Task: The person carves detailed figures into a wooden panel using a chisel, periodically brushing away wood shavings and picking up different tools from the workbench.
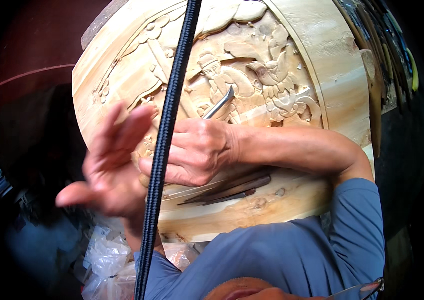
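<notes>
My right hand [197, 152] is wrapped round a carving chisel [220, 103], its metal blade slanting up and to the right over the carved figures. Its tip appears to meet the wood near the robed figure in the middle. To the left, my left hand [114, 165] is open with fingers spread, blurred by motion, its palm close to the chisel's butt end; I cannot tell if they touch. Beneath both hands lies a large pale wooden panel [339, 65] with figures, foliage and a curved border in relief. A black braided cord [176, 85] crosses in front and hides part of the view.
Several dark, slender tools [237, 190] lie on the panel's near part. Many more long-handled tools [384, 55] are bunched along the right side. Clear plastic bags [107, 260] sit at the lower left. Small wood chips dot the carving.
</notes>
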Tool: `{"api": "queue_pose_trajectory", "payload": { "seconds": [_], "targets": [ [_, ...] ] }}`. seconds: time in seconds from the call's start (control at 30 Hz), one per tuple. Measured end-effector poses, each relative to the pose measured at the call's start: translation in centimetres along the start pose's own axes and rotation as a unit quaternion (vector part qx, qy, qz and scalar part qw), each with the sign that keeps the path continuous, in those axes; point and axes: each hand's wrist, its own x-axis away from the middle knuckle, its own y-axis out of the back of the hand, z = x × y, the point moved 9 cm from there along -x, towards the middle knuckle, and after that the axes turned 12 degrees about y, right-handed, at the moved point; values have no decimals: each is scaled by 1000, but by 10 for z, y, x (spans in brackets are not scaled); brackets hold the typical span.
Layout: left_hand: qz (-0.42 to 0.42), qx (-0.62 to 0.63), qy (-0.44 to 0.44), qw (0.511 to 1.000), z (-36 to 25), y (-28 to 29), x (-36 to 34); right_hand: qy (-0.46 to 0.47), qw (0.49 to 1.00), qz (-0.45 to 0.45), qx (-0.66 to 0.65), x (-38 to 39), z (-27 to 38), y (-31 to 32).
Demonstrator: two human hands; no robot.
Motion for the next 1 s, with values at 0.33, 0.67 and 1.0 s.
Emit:
{"api": "queue_pose_trajectory", "payload": {
  "seconds": [0.33, 0.67, 1.0],
  "targets": [
    [-63, -102, 2, 993, -3, -7, 0, -7, 1000, 6, -6, 4, 0, -3],
    [-98, -138, -45, 985, -4, -7, 0, -9, 1000, -16, 2, 2, -1, 1],
    [-114, -213, -33, 970, -17, -17, -7, -24, 1000, 17, 3, 1, -5, 1]
  ]
}}
